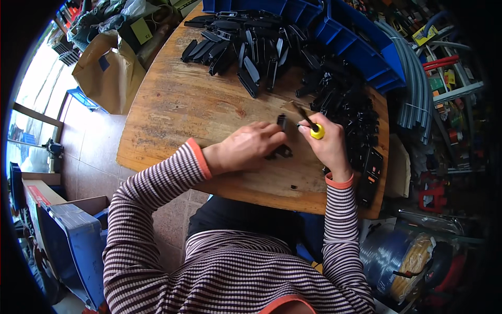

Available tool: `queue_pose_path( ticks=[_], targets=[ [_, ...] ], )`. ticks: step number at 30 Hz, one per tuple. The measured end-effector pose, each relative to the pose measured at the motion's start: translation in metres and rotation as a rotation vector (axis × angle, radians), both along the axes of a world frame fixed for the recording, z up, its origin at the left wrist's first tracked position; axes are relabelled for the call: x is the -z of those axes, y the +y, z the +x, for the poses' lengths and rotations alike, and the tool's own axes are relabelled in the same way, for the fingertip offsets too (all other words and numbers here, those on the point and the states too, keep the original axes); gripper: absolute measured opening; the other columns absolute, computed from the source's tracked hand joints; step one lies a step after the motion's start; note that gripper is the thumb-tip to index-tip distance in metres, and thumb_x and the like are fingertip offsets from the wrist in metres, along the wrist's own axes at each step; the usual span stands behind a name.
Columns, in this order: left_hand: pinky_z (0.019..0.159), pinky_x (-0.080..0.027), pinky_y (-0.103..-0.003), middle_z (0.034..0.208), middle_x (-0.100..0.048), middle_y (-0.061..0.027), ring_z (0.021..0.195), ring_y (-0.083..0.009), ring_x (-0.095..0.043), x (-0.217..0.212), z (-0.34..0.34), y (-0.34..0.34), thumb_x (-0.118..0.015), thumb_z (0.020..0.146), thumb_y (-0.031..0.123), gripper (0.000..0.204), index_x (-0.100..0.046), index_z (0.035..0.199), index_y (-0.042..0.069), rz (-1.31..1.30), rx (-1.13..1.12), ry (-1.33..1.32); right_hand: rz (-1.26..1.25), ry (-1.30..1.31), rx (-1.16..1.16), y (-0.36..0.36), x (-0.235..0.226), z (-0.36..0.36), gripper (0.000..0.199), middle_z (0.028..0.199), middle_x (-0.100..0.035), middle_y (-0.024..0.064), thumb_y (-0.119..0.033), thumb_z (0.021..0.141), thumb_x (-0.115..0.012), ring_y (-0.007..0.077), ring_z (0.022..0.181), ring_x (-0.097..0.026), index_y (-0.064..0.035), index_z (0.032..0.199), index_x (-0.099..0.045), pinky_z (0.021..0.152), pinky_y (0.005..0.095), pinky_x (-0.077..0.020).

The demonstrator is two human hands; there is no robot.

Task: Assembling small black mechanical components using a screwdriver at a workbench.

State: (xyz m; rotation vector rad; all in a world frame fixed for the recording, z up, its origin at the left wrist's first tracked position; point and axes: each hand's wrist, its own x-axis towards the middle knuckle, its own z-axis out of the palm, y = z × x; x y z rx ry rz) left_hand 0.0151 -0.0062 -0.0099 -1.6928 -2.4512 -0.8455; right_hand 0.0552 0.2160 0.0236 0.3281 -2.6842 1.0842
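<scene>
My left hand rests low over the wooden table with its fingers curled round a small black plastic part. Most of that part is hidden under the fingers. Just beyond the fingertips a narrow black piece shows; whether it belongs to the same part I cannot tell. To the right, my right hand is closed round a screwdriver with a yellow handle end. Its dark shaft points away to the upper left, apart from the black part.
Long black plastic parts lie heaped at the table's far side. Smaller black parts pile along the right, near a dark flat box or device. Blue bins stand behind. A tiny dark piece lies near the front edge.
</scene>
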Motion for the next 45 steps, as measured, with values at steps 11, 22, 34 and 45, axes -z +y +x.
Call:
queue_pose_path(
  ticks=[11,22,34,45],
  targets=[
    [0.082,-0.048,-0.037,0.098,-0.062,-0.0084,0.094,-0.0268,-0.056,-0.019,0.001,-0.055,-0.067,0.068,0.006,0.031,-0.057,0.098,0.003,0.075,-0.249,-0.076,0.041,0.045,-0.004,0.007,0.004,0.0,0.012,0.073,-0.068,0.0076,-0.007,0.082,-0.071,0.0117,0.063,-0.064,-0.0013,0.088,-0.063,0.058,0.0238,-0.0474],
    [0.08,-0.044,-0.03,0.086,-0.058,-0.0011,0.086,-0.0182,-0.057,-0.032,-0.02,-0.012,-0.059,0.08,0.012,0.013,-0.056,0.092,0.007,-0.273,0.136,0.399,-0.024,0.031,-0.015,0.007,0.002,0.005,0.016,0.074,-0.064,0.0141,-0.005,0.079,-0.072,0.027,0.063,-0.065,-0.0015,0.087,-0.059,0.056,0.0305,-0.048],
    [0.075,-0.048,-0.03,0.09,-0.056,-0.0028,0.085,-0.0176,-0.056,-0.009,-0.004,0.012,-0.061,0.08,0.014,0.015,-0.054,0.092,0.008,0.003,0.314,0.676,-0.007,0.053,0.017,0.009,0.0,0.004,0.016,0.073,-0.063,0.013,-0.005,0.079,-0.072,0.0266,0.063,-0.064,-0.0022,0.087,-0.059,0.058,0.0317,-0.0484],
    [0.075,-0.048,-0.032,0.101,-0.059,-0.007,0.09,-0.0195,-0.057,-0.005,0.006,-0.01,-0.06,0.079,0.015,0.021,-0.055,0.098,0.007,-0.003,0.322,0.385,0.085,0.136,-0.075,-0.014,0.0,-0.003,0.019,0.079,-0.063,0.01,0.001,0.073,-0.072,0.0272,0.071,-0.063,-0.0041,0.087,-0.06,0.06,0.0332,-0.0487]
  ],
)
